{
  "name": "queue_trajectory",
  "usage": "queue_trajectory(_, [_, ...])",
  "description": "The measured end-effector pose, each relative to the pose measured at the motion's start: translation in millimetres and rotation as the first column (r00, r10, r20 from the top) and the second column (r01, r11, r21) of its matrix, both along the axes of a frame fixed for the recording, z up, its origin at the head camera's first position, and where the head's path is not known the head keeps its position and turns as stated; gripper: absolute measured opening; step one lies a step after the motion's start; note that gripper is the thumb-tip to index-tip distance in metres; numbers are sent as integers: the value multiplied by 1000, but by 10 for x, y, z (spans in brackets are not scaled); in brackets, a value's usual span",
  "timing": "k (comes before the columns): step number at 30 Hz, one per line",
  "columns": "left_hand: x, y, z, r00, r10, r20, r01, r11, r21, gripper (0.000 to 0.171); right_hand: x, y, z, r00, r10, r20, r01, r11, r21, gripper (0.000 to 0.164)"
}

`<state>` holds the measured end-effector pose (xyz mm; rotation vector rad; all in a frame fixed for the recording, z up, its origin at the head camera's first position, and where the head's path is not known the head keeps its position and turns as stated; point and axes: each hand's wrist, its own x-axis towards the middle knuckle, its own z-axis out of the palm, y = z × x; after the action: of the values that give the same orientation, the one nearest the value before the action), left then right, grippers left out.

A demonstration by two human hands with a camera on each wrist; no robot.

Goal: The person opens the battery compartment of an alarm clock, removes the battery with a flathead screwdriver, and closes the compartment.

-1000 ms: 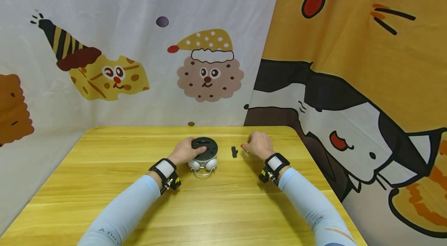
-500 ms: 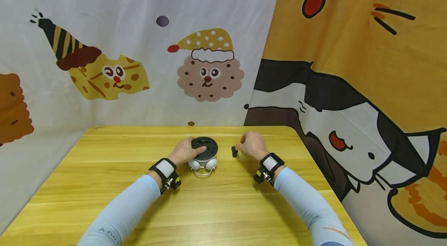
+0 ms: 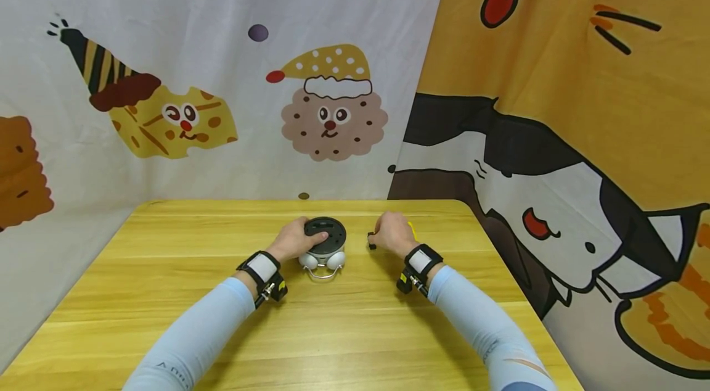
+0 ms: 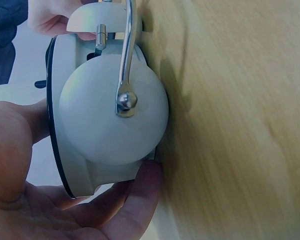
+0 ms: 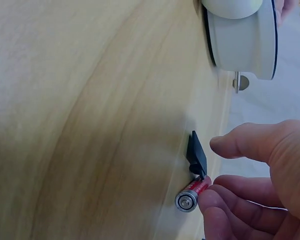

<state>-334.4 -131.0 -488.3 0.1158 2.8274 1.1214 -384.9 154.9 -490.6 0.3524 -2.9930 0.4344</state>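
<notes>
A white twin-bell alarm clock (image 3: pixel 333 229) lies with its black back upward and its bells toward me. My left hand (image 3: pixel 291 240) grips it, thumb across the back and fingers round the side; one round bell (image 4: pixel 110 110) fills the left wrist view. To the right, my right hand (image 3: pixel 394 234) is low over a small black battery cover (image 5: pixel 196 152). A red battery (image 5: pixel 189 196) lies against that cover, its far end hidden behind my right fingertips (image 5: pixel 210 197), which appear to touch it. The right thumb (image 5: pixel 235 142) stands apart from the cover.
Both things lie on a wood-grain table (image 3: pixel 333 329), toward its far edge. A cartoon-print cloth (image 3: pixel 222 70) hangs behind and to the right. A small yellow bit (image 3: pixel 413 230) shows behind my right hand; its kind is unclear.
My right hand has moved left and reached the battery cover, now partly hiding it in the head view. My left hand and the alarm clock have stayed still.
</notes>
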Motion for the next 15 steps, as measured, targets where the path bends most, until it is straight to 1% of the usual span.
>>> queue_trajectory(1, [-20,-5,-17,1000,0,1,0,1000,-1,84,-4,-3,-8,1000,1,3,-1,1000,3,23])
queue_trajectory(3, [-123,-36,-168,1000,1,-26,-2,1000,-21,90,-13,-9,-21,1000,-2,12,2,1000,6,23])
queue_trajectory(6, [-146,-41,-193,1000,2,-25,-3,1000,-28,91,-20,-10,-28,1000,-4,20,4,1000,11,23])
queue_trajectory(8, [-131,-37,-179,1000,4,-22,-4,1000,-19,88,-21,-13,-27,1000,0,20,0,1000,19,24])
queue_trajectory(10, [-32,-9,-33,1000,5,6,-5,1000,0,83,-20,-17,-24,1000,7,14,-7,1000,28,24])
queue_trajectory(13, [18,9,11,1000,8,6,-8,1000,-11,81,-16,-25,-23,1000,17,8,-18,999,43,28])
queue_trajectory(15, [37,21,26,1000,8,2,-8,1000,-26,81,-13,-29,-26,1000,20,13,-21,998,52,35])
